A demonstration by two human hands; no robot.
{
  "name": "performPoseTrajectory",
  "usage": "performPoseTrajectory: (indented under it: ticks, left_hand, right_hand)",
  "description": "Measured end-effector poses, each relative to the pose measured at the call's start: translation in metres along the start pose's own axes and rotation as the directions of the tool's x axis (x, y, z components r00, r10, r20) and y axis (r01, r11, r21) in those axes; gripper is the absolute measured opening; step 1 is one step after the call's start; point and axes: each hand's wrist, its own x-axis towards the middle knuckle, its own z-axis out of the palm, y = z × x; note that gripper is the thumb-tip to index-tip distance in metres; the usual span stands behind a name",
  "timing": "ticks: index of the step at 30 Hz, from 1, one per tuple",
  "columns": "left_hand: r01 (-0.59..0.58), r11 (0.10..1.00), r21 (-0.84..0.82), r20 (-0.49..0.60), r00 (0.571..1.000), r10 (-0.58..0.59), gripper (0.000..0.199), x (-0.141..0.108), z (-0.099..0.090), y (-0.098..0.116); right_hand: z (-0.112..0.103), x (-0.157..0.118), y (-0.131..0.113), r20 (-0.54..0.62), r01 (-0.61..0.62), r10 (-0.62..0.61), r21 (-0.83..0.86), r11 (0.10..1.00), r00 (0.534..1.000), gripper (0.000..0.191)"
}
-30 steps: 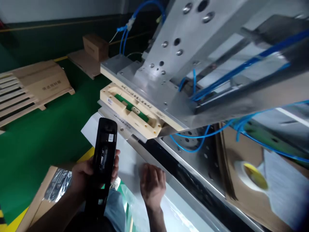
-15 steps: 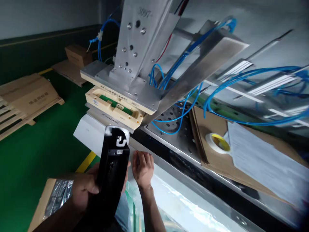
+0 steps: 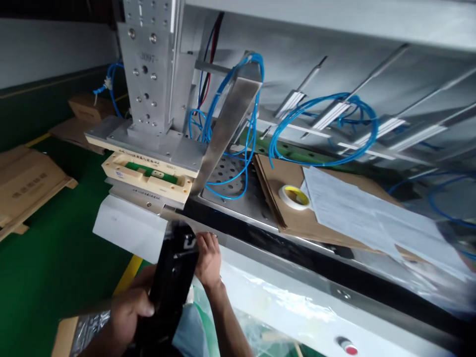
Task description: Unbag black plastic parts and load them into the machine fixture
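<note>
A long black, glossy part (image 3: 174, 277), trough-shaped, stands tilted in front of me with its far end up. My left hand (image 3: 130, 302) is wrapped round its lower left side, the thumb lying on the near edge. By the upper right edge of the part is my right hand (image 3: 208, 260), its fingers curled and its thumb side hidden behind the part. Whether the right fingers hold anything I cannot make out. Beyond the part's upper end, a cream-coloured fixture block (image 3: 147, 176) with a green recess sits beneath a metal press plate (image 3: 148, 144).
A white sheet-like panel (image 3: 130, 225) juts out below the fixture. Along the metal bench (image 3: 260, 225) lie cardboard (image 3: 275, 198), a tape roll (image 3: 294, 197) and papers (image 3: 357, 213). Blue air hoses (image 3: 323, 158) loop above. A red button (image 3: 349, 348) is on the bench front.
My view has swung right, so the press and fixture appear farther left. My right hand has come in against the upper right edge of the black part; my left hand keeps its hold.
</note>
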Motion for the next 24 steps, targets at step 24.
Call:
performPoseTrajectory:
  ticks: [24]
  left_hand:
    - [-0.178, -0.660, 0.730, 0.561, 0.708, 0.430, 0.059, 0.136, -0.011, 0.224]
  right_hand:
    - [0.025, -0.009, -0.021, -0.038, -0.013, 0.007, -0.150, 0.989, 0.999, 0.011]
